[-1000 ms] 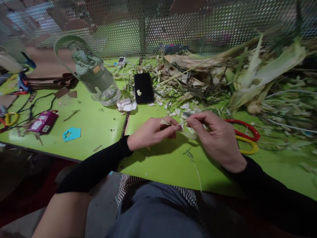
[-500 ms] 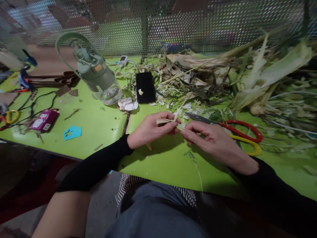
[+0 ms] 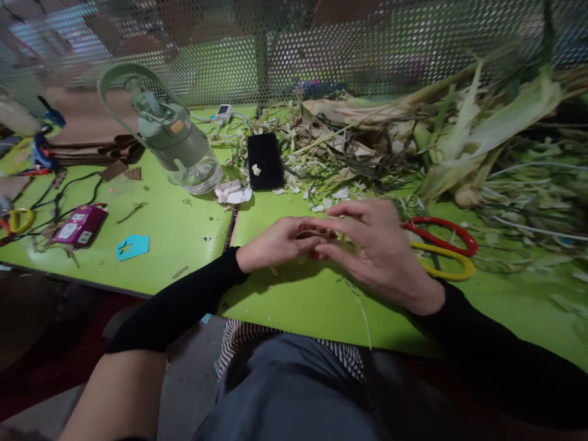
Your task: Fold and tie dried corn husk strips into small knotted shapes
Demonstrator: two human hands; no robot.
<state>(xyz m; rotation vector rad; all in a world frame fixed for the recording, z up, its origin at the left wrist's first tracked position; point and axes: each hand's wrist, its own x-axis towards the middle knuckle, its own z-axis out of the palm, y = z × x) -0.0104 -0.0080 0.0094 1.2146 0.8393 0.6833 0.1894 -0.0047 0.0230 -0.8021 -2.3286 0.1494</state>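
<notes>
My left hand [image 3: 280, 242] is closed, thumb against its fingers, over the green table. A pale strip of dried corn husk is pinched there, now mostly hidden by the fingers. My right hand [image 3: 383, 254] reaches across from the right with fingers stretched and thumb apart, its tips meeting the left fingertips. Whether it touches the husk is hidden. Scissors with one red and one yellow handle [image 3: 443, 245] lie just right of my right hand, their blades covered by it. A thin fibre [image 3: 365, 315] trails to the table's front edge.
Corn husks [image 3: 487, 141] and shredded scraps [image 3: 358, 144] pile up along the back right. A black phone [image 3: 265, 165] lies ahead, beside crumpled white tissue [image 3: 233, 192] and a green water bottle [image 3: 184, 144]. Leftward are a purple box [image 3: 81, 225] and a blue paper piece [image 3: 133, 247].
My right hand has opened from its pinch and moved left over my left fingertips. The husk strip, plainly visible before, is now largely covered. The view has shifted slightly.
</notes>
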